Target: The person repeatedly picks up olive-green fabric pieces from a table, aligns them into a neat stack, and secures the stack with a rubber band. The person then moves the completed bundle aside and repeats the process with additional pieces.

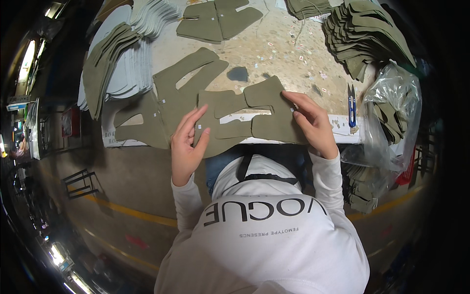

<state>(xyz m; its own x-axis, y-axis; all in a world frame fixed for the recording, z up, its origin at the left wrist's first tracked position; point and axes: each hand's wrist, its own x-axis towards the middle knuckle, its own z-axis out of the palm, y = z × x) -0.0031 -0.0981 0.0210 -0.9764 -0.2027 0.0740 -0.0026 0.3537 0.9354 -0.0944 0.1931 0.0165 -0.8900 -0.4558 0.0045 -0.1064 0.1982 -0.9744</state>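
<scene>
Olive-green cut fabric pieces lie flat along the table's near edge, in front of me. My left hand (pixel 190 139) rests on the left end of the front fabric piece (pixel 225 105), fingers stretched and thumb apart. At its right end, a second fabric piece (pixel 279 120) meets or overlaps it; which one cannot be told. My right hand (pixel 316 122) touches that piece's right edge, with fingers extended and thumb spread. Small white stickers mark several pieces. Left of my left hand, another fabric piece (pixel 188 73) with a cut-out slot overlaps more olive pieces (pixel 147 125).
Stacks of olive pieces (pixel 110 63) and pale pieces (pixel 129 73) stand at left. Another olive stack (pixel 364 32) is at far right. Blue thread snips (pixel 352 105) lie near a clear plastic bag (pixel 391 98). Small stickers and dark scraps (pixel 238 74) dot the table (pixel 279 49).
</scene>
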